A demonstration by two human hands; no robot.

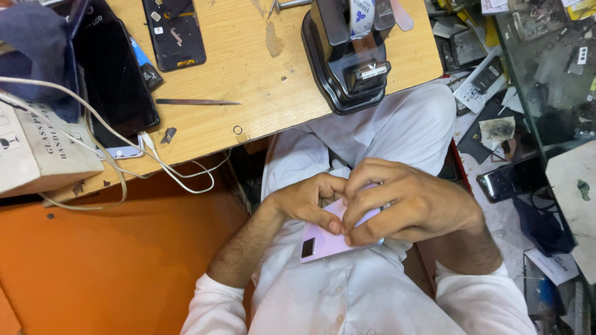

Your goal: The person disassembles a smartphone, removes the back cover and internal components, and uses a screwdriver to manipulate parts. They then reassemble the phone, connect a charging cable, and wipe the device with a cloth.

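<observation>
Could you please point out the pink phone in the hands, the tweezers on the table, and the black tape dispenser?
pink phone point(323, 243), head view, on its bare back near the camera.
tweezers point(195, 102), head view, mid-shaft.
black tape dispenser point(347, 74), head view, on its body.

The phone point(329, 239) is a slim, pale pink slab with rounded corners, held back side up and tilted slightly — its near corner, with a small dark square camera window, pokes out below the left hand point(307, 201). The right hand point(403, 208) lies over its far half, fingertips pressing along the edge beside the left thumb.
</observation>
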